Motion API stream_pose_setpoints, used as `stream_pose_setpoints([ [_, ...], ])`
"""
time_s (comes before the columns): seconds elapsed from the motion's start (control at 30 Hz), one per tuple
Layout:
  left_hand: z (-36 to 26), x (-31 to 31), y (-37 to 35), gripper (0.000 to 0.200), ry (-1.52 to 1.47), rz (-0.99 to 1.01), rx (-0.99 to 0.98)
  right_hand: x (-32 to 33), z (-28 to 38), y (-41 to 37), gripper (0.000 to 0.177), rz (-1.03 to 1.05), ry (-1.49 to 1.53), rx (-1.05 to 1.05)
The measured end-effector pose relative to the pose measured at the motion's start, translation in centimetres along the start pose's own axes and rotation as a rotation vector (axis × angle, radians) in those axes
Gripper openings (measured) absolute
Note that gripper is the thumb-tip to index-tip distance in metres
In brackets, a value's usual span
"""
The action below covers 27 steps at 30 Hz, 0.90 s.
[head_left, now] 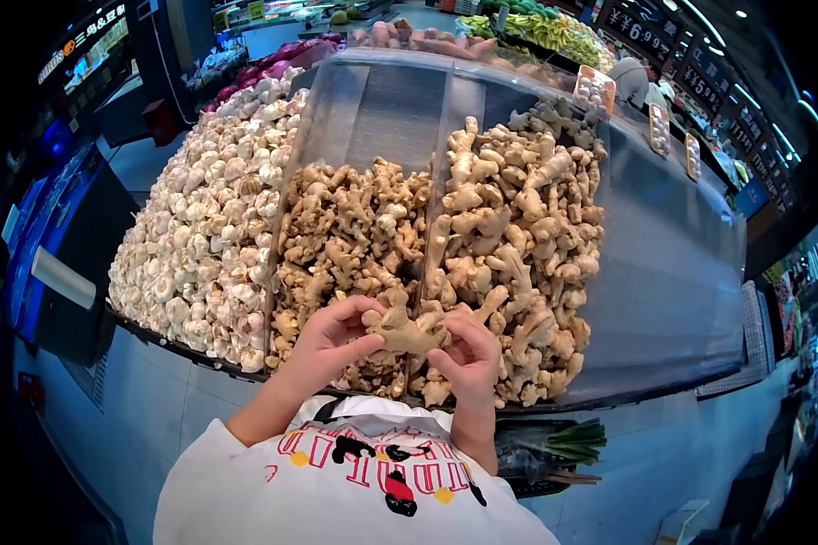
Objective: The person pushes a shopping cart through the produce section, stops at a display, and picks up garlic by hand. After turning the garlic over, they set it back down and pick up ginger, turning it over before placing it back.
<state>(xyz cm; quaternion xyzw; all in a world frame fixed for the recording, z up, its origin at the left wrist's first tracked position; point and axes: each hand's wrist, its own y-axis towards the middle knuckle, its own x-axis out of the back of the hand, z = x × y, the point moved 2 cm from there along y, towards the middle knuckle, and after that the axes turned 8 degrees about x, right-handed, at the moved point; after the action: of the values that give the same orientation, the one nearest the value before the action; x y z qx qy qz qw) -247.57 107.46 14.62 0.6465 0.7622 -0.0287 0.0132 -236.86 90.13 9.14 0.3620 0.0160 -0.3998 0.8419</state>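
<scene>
A knobbly piece of ginger [404, 332] is held up between my two hands, above the front of the ginger bins. My left hand [332, 343] pinches its left end between thumb and fingers. On the right end, my right hand [468, 352] grips with thumb and fingers. Smaller, darker ginger [345, 218] fills the middle bin behind my left hand. Larger, paler ginger [518, 209] lies in the bin to the right, and part of both piles is hidden by my hands.
White garlic bulbs [200, 227] are heaped on the left. A bare sloping panel [668, 263] lies right of the ginger. Green leeks [577, 440] sit low at the front right. Onions [282, 59] and leafy vegetables [536, 41] are farther back. A person [632, 82] is at the upper right.
</scene>
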Motion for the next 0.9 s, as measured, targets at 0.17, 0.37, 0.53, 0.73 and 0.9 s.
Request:
stream_pose_setpoints([
  [0.17, 1.3, 1.9, 0.5, 0.03, -0.151, -0.075, 0.103, -1.5, -0.8, 0.3, 0.036, -0.061, -0.058, -0.153],
  [0.37, 5.2, 8.6, 4.5, 0.021, 0.003, -0.476, 0.131, -1.0, -3.6, 0.4, 0.026, -0.129, -0.197, -0.173],
  [0.53, 7.4, 12.6, 6.7, 0.022, 0.027, -0.537, 0.138, -0.1, -4.5, 0.1, 0.02, -0.177, -0.116, -0.198],
  [0.73, 8.8, 11.6, 7.7, 0.021, 0.113, -0.475, 0.193, 0.7, -4.9, -0.3, 0.018, -0.201, -0.086, -0.18],
  [0.9, 11.1, 9.5, 8.2, 0.025, 0.308, -0.365, 0.28, 1.1, -5.4, -0.4, 0.018, -0.18, -0.077, -0.207],
])
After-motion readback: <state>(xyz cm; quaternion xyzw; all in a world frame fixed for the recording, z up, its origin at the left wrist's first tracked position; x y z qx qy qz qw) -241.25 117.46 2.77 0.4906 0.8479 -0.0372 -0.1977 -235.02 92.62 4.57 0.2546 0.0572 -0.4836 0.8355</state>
